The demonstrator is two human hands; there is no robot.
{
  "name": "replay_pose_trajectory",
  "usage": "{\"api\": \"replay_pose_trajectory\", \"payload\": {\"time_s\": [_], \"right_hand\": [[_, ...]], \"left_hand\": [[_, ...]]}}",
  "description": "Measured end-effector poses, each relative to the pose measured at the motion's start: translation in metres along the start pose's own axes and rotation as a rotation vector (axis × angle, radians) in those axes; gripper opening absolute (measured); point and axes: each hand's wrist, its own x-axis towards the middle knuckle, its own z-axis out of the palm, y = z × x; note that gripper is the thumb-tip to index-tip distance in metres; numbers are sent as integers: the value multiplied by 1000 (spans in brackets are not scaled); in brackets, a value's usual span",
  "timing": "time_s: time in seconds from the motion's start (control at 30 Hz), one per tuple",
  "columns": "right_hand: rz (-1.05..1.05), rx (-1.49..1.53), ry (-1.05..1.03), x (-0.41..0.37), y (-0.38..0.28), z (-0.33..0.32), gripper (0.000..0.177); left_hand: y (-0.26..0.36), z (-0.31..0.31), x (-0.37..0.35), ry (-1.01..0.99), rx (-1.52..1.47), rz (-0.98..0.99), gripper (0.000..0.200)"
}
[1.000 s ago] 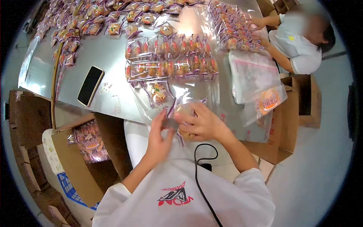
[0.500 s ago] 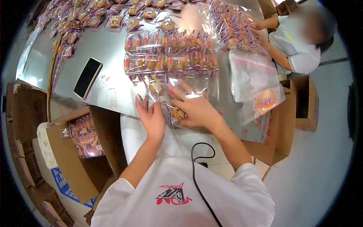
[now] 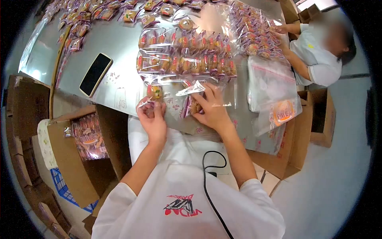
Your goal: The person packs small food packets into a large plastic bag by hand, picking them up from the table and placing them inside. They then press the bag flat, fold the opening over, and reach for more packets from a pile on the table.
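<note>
Several wrapped biscuits stand in two neat rows (image 3: 186, 59) inside a clear plastic bag, whose loose mouth (image 3: 199, 88) reaches toward me. My left hand (image 3: 152, 119) is closed in a pinch on the bag's edge at the left, just below a single wrapped biscuit (image 3: 155, 92) with a yellow-green top. On the other side, my right hand (image 3: 211, 108) closes its thumb and fingers round a purple-edged wrapped biscuit (image 3: 193, 106) at the bag's mouth. Glare on the film hides parts of the fingertips.
A black-screened phone (image 3: 95, 75) lies left. Loose wrapped biscuits (image 3: 129, 16) spread along the back. Flat clear bags (image 3: 272, 85) are stacked right, beside a packed batch (image 3: 258, 34) that a co-worker (image 3: 318, 51) handles. Cardboard boxes (image 3: 77, 167) stand below the table at both sides.
My left fingers have curled into a pinch at the bag's left edge. My right hand's spread fingers have drawn in round the wrapped biscuit, which now stands more upright. The view has shifted slightly.
</note>
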Motion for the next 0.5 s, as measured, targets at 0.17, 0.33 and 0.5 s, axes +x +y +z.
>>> {"api": "replay_pose_trajectory", "payload": {"time_s": [0.17, 0.33, 0.5], "right_hand": [[18, -76, -3, 16, -31, 2, 66], [18, -53, -78, 30, -56, 6, 77], [72, 377, -107, 31, -67, 9, 73]], "left_hand": [[-23, -17, 4, 2, 102, 129, 34], [-14, -15, 0, -19, 97, 84, 46], [14, -26, -8, -86, -15, -80, 57]]}}
